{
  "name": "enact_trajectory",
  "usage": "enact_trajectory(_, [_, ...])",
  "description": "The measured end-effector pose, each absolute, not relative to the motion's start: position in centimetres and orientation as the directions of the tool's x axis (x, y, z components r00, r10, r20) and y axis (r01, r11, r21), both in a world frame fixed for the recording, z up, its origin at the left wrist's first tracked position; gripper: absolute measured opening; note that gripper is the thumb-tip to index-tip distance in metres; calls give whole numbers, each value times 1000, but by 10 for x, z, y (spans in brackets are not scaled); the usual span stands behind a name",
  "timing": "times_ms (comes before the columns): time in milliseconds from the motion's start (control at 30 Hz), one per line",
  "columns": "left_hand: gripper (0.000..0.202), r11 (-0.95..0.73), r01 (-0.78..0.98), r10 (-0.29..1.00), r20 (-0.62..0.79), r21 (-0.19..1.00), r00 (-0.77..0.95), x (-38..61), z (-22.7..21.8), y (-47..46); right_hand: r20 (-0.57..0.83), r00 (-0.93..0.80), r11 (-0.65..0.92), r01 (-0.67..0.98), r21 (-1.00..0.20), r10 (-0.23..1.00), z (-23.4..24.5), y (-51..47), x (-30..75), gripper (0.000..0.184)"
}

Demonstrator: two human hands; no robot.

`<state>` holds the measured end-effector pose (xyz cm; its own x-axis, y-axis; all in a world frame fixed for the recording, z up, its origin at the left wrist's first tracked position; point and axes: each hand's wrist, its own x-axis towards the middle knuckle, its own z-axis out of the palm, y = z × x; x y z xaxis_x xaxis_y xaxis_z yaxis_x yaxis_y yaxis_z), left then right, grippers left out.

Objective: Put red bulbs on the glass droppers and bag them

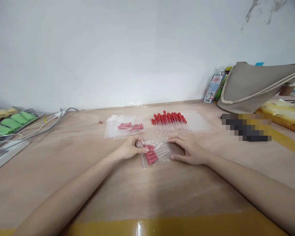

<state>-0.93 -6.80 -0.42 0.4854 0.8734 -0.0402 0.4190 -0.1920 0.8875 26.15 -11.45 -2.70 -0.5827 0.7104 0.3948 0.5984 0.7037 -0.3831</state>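
Observation:
A small clear zip bag (pixel 155 154) holding several red-capped droppers lies on the wooden table (pixel 127 193) in front of me. My left hand (pixel 132 148) is closed on the bag's left end, thumb and fingers pinching its edge. My right hand (pixel 190 149) lies flat with fingers stretched, pressing the bag's right end down. Behind the bag, a loose row of several red-capped clear droppers (pixel 170 123) rests on an empty clear bag (pixel 198 122). To the left of that lie filled bags (pixel 127 127) with red caps inside.
A grey tote bag (pixel 253 87) with cream handles stands at the back right, a bottle (pixel 214 86) beside it and a yellow pack (pixel 285 114) in front. Grey cables (pixel 46 126) and green and yellow items in a packet (pixel 11 120) lie at the left. A white wall runs behind.

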Motion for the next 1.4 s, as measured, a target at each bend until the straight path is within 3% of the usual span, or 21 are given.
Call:
enact_trajectory(133, [34, -176, 377, 843, -59, 910, 535, -12, 1, -75, 542, -408, 648, 659, -382, 734, -27, -110, 264, 29])
enact_trajectory(267, [38, -47, 265, 840, -105, 963, 533, -21, 8, -74, 653, -96, 446, 803, -395, 752, -32, -93, 288, 20])
enact_trajectory(367, [40, -41, 183, 925, -32, 982, 379, -36, 15, -61, 600, 127, 177, 889, -422, 790, -35, -77, 319, 23])
enact_trajectory(500, [40, -88, 23, 994, 87, 996, 64, -51, 26, -29, 476, 293, -129, 929, -346, 829, -37, -57, 355, 27])
enact_trajectory(700, [31, -53, 361, 956, 152, 931, -252, -49, 20, 10, 268, 371, -309, 919, -245, 889, -36, -36, 364, 47])
enact_trajectory(800, [37, -37, 456, 933, 194, 889, -303, -48, 9, 16, 268, 397, -329, 906, -265, 878, -38, -36, 358, 38])
enact_trajectory(900, [36, -113, 648, 879, 379, 753, -288, -48, 2, 10, 324, 442, -347, 885, -311, 837, -41, -37, 357, 29])
enact_trajectory(967, [34, -208, 782, 792, 571, 587, -218, -47, -3, -2, 428, 480, -333, 865, -375, 765, -40, -37, 359, 27])
enact_trajectory(1033, [32, -328, 837, 691, 715, 438, -103, -45, -8, -17, 606, 501, -229, 852, -470, 619, -33, -37, 359, 29])
enact_trajectory(1133, [26, -535, 784, 618, 778, 314, 110, -40, -17, -43, 824, 397, 169, 853, -494, 404, -16, -43, 344, 30])
enact_trajectory(1167, [24, -591, 742, 623, 764, 317, 170, -39, -20, -51, 852, 324, 319, 825, -467, 411, -11, -48, 334, 28])
enact_trajectory(1233, [20, -646, 652, 677, 693, 398, 248, -35, -24, -64, 837, 98, 540, 723, -431, 538, -5, -64, 311, 21])
enact_trajectory(1300, [17, -621, 568, 764, 578, 540, 286, -33, -26, -73, 737, -225, 683, 609, -404, 637, -6, -83, 287, 17])
enact_trajectory(1400, [19, -530, 486, 844, 377, 695, 380, -29, -25, -80, 547, -548, 769, 528, -360, 633, -16, -108, 263, 20])
